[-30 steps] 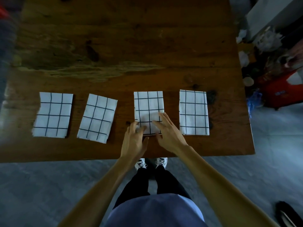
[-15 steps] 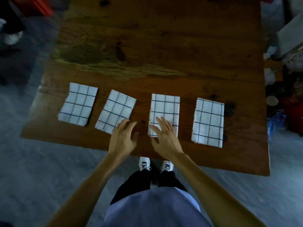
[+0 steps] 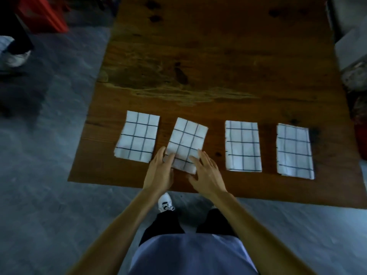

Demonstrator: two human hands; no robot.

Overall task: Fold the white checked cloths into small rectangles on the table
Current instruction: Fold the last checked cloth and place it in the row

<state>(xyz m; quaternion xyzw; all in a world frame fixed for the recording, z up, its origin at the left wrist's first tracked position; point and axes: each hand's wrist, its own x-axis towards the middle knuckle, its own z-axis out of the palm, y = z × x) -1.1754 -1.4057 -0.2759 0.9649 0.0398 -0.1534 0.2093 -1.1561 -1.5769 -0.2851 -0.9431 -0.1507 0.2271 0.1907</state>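
Observation:
Several white checked cloths lie folded into small rectangles in a row near the front edge of the wooden table (image 3: 218,56). From the left they are a first cloth (image 3: 137,135), a tilted second cloth (image 3: 187,139), a third cloth (image 3: 242,145) and a fourth cloth (image 3: 294,150). My left hand (image 3: 159,171) touches the near left corner of the tilted second cloth with straight fingers. My right hand (image 3: 206,171) lies flat with its fingertips on that cloth's near right corner. Neither hand curls round the fabric.
A red crate (image 3: 41,14) stands on the grey floor at the far left, with another person's white shoe (image 3: 14,58) beside it. Pale boxes and clutter (image 3: 353,56) crowd the table's right side. My own shoe (image 3: 164,201) shows below the table's front edge.
Both hands have left the third cloth and moved left onto the near corners of the tilted second cloth. The view has shifted left with them.

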